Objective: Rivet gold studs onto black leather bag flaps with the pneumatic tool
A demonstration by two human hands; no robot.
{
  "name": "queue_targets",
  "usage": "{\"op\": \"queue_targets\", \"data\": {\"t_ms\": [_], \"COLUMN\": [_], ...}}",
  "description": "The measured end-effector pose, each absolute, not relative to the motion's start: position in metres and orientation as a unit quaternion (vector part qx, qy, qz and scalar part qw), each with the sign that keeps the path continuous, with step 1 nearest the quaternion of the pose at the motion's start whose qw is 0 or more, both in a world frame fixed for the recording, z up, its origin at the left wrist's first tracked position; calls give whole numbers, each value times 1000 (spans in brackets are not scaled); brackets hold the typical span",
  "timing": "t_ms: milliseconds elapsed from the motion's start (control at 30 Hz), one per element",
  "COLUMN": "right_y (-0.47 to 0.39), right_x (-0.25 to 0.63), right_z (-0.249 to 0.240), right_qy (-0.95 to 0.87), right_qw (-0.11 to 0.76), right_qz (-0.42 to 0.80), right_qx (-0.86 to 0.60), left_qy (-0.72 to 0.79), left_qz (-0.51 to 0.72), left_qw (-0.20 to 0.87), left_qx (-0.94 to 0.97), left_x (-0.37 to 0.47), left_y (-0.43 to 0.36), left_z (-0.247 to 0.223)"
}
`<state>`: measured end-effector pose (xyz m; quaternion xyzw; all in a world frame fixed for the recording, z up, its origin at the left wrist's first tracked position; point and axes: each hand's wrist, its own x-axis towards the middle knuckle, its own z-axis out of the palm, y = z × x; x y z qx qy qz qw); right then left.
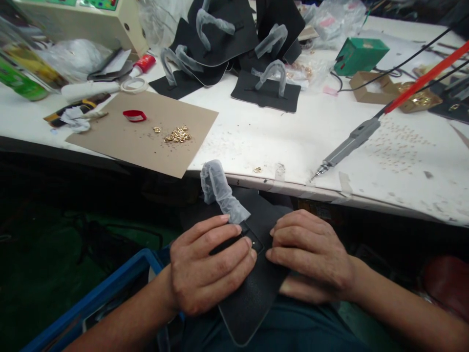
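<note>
A black bag panel [252, 303] lies tilted across my lap. Its handle [220, 190], wrapped in cloudy plastic, sticks up towards the bench edge. My left hand [212, 266] is closed over the panel's left side, fingertips pressing beside the handle's dark base tab [252, 237], where a tiny shiny spot shows. On the opposite side, my right hand [308, 254] grips the panel, fingers curled on top and the thumb partly hidden underneath. One gold metal fitting [258, 169] rests on the bench edge just beyond the panel.
On the white bench [234, 142], brown card [146, 137] bears a pile of gold fittings [178, 134] and a red band [134, 116]. A grey electric screwdriver [348, 144] hangs at right. Behind are more black panels [223, 34] and a green box [361, 55]. A blue crate [110, 288] stands lower left.
</note>
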<state>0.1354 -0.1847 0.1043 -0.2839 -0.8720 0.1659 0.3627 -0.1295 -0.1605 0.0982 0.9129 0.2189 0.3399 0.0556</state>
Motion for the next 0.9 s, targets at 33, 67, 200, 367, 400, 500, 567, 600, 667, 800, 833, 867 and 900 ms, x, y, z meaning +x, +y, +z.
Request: {"op": "queue_targets", "data": {"t_ms": [33,67,200,367,400,500,567,600,667,800,833,867,900], "right_y": [-184,-182,-159,-88,-74,-45,-37,-36,-35,-36,-37,-37,-38], "right_x": [136,137,146,163,165,167,165,163,160,155,154,153,152], "right_z": [108,112,115,71,61,38,30,28,25,23,23,23,22], "right_qy": [-863,-850,-772,-693,-694,-708,-720,-726,-734,-739,-740,-741,-744], "right_qw": [374,389,428,357,329,263,241,233,224,222,222,222,221], "right_qz": [188,211,222,190,203,229,227,223,216,209,208,206,202], "right_qx": [-283,-285,-415,-597,-607,-614,-610,-608,-604,-601,-600,-599,-597], "left_qy": [215,203,187,187,188,203,214,217,219,215,216,216,217], "left_qz": [342,349,373,416,423,425,430,432,433,441,444,445,443], "left_qw": [55,52,76,154,165,197,216,225,237,239,238,236,231], "left_qx": [913,914,906,877,871,860,850,846,842,838,836,836,838], "left_x": [-131,-132,-133,-127,-125,-121,-120,-120,-120,-119,-119,-118,-118], "left_y": [-158,-155,-147,-146,-146,-149,-150,-149,-146,-139,-138,-138,-138], "left_z": [97,95,88,75,72,65,64,63,63,61,59,58,57]}}
